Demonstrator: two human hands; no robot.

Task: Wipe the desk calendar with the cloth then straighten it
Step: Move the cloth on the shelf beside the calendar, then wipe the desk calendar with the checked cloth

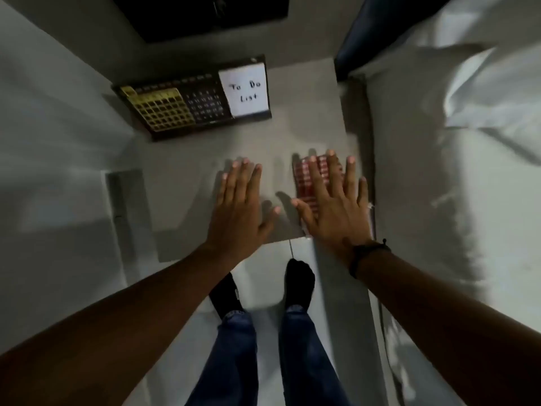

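Observation:
A dark desk calendar (pixel 175 109) with a gold grid and a white "To Do List" note (pixel 248 93) sits askew at the far side of the small grey table (pixel 307 112). A red checked cloth (pixel 304 183) lies on the table's near right part. My right hand (pixel 333 206) hovers flat over the cloth with fingers spread, covering most of it. My left hand (pixel 240 206) is spread open above the bare table to the left of the cloth. Neither hand grips anything.
A bed with white sheets (pixel 453 142) runs along the right of the table. A dark panel (pixel 199 16) stands behind the calendar. White walls close in on the left. My legs and black-socked feet (pixel 298 282) stand on the floor below the table's near edge.

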